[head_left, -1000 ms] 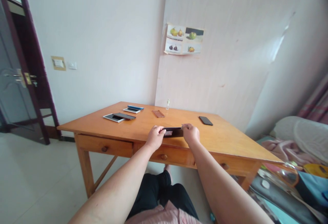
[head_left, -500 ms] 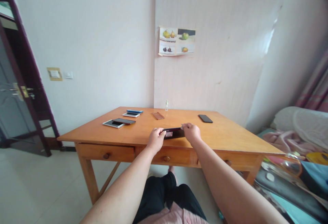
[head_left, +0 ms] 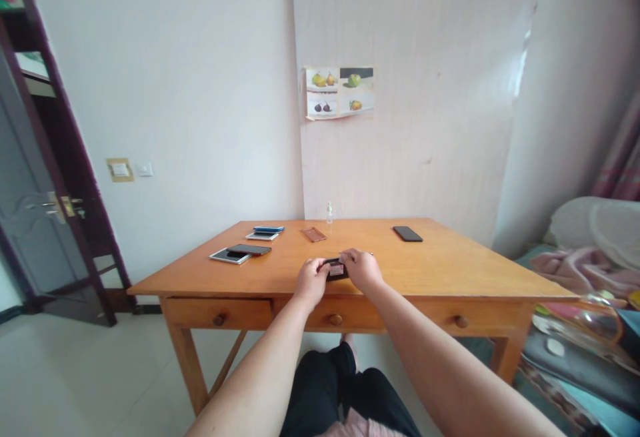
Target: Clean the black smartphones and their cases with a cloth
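Observation:
A black phone (head_left: 336, 278) with a pale pinkish label is held low over the front of the wooden desk (head_left: 400, 273). My left hand (head_left: 312, 283) is closed on its left end, thumb on the near side. My right hand (head_left: 364, 270) bends over the phone's right part, fingers pinched near the label, and hides that part. Something thin and whitish shows at the right fingertips, too small to make out. Behind my hands lies a brown phone case (head_left: 314, 234).
On the left of the desk, a dark phone (head_left: 250, 249) rests partly on a white tablet (head_left: 230, 255); behind them are a blue-edged device (head_left: 269, 229) and a white one (head_left: 263, 236). A black phone (head_left: 407, 233) lies right, a small clear bottle (head_left: 329, 213) at the back.
My right hand has slid left along the phone from its right end toward the label. My left hand keeps its hold. The whole view has shifted slightly.

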Demonstrator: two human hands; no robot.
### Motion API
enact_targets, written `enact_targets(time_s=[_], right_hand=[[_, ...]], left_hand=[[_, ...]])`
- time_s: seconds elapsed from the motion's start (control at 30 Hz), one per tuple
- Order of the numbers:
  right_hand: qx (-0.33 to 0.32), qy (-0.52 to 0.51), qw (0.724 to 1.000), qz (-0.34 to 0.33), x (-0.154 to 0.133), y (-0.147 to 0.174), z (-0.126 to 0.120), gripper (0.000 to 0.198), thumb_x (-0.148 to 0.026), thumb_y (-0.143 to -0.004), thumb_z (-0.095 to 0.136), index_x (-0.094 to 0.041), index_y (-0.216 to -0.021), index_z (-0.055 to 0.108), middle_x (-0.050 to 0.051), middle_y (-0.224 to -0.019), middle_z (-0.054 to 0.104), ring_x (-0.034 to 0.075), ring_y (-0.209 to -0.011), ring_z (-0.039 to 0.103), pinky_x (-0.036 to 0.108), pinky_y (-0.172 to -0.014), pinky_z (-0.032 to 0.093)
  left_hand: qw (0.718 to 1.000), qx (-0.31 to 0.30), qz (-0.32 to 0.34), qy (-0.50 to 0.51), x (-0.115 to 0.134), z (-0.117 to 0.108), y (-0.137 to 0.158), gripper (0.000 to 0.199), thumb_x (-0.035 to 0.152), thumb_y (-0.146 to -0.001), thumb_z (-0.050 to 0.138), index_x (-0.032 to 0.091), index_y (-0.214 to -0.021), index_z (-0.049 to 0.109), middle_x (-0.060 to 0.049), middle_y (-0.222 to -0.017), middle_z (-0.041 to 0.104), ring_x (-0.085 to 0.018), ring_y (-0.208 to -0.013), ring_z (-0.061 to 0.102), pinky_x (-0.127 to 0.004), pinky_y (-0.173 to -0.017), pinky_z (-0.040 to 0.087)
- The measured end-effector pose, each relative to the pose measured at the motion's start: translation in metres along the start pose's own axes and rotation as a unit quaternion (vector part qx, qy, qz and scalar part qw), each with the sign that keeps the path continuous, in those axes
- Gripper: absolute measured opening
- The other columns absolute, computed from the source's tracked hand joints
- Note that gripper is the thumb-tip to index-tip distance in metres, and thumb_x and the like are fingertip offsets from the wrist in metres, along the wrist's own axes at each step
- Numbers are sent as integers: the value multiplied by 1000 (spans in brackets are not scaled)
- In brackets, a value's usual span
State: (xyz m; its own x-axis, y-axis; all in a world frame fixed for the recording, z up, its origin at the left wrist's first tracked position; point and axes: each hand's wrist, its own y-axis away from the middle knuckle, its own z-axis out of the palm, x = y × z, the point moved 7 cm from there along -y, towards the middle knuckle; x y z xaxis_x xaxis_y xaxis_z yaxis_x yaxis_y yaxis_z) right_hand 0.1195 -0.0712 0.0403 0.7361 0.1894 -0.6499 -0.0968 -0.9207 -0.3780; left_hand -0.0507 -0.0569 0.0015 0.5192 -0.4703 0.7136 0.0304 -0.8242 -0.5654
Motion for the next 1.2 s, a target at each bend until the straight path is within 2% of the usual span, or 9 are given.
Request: enact_targets(time_s=[0.1,0.2,0.27,0.43,0.53,0.8,1.0,1.13,1.2], right_hand=[[30,3,999,36,32,-10,-26,32,-35,-91,47,-22,-103,73,6,-95,74,19,-91,65,24,-76,45],[47,7,997,53,46,-14,-37,35,-37,-92,45,-19,-102,73,9,-96,74,21,-92,65,26,-76,45],[47,7,998,46,39,-11,-30,35,-37,-91,45,-19,-102,73,10,-96,74,22,-93,65,27,-77,45],[13,-22,999,-23,-9,5,16,29,-35,-89,51,-25,-106,72,6,-103,73,19,-94,65,24,-82,45],[7,-43,998,-44,-16,7,25,29,-36,-89,52,-25,-106,73,5,-104,73,18,-95,65,23,-84,45],[55,-71,994,59,51,-21,-19,38,-39,-89,48,-17,-110,71,8,-95,74,18,-85,67,23,-72,49],[37,-70,988,132,72,-17,-12,40,-43,-87,49,-11,-95,72,7,-69,69,14,-55,61,22,-47,40],[-8,-29,986,166,84,-17,-9,28,-34,-85,55,-14,-74,70,6,-64,66,17,-60,62,23,-49,41],[-38,-4,984,175,90,-20,-9,21,-31,-82,64,-13,-74,70,8,-71,67,20,-70,65,25,-58,47]], left_hand=[[1000,4,-4,4,-1,1,0,16,29,-85,57,18,-83,68,-3,-81,62,-16,-80,56,-26,-74,42],[1000,4,-8,10,-2,1,0,16,30,-85,56,18,-82,67,-2,-79,61,-16,-79,56,-26,-74,42],[1000,3,-10,12,-3,2,0,16,29,-85,56,18,-83,67,-2,-80,62,-16,-79,56,-26,-73,42],[1000,-6,-13,9,-5,3,-3,15,28,-85,56,19,-80,67,-2,-78,61,-16,-78,55,-25,-73,41],[1000,-7,-16,10,-6,4,-4,16,29,-85,56,19,-80,67,-2,-79,62,-16,-79,56,-25,-73,42],[999,3,-41,21,-9,5,-3,16,30,-84,56,18,-78,65,-1,-76,60,-16,-77,55,-26,-73,41],[998,-7,-58,36,-10,5,-3,18,31,-85,54,17,-79,65,0,-71,61,-14,-70,56,-24,-68,42],[996,-14,-74,48,-13,5,-4,20,34,-86,53,18,-82,65,0,-70,62,-13,-67,56,-23,-65,43],[995,-17,-83,53,-14,5,-4,22,35,-86,53,18,-84,65,0,-70,62,-13,-65,55,-23,-64,42]])
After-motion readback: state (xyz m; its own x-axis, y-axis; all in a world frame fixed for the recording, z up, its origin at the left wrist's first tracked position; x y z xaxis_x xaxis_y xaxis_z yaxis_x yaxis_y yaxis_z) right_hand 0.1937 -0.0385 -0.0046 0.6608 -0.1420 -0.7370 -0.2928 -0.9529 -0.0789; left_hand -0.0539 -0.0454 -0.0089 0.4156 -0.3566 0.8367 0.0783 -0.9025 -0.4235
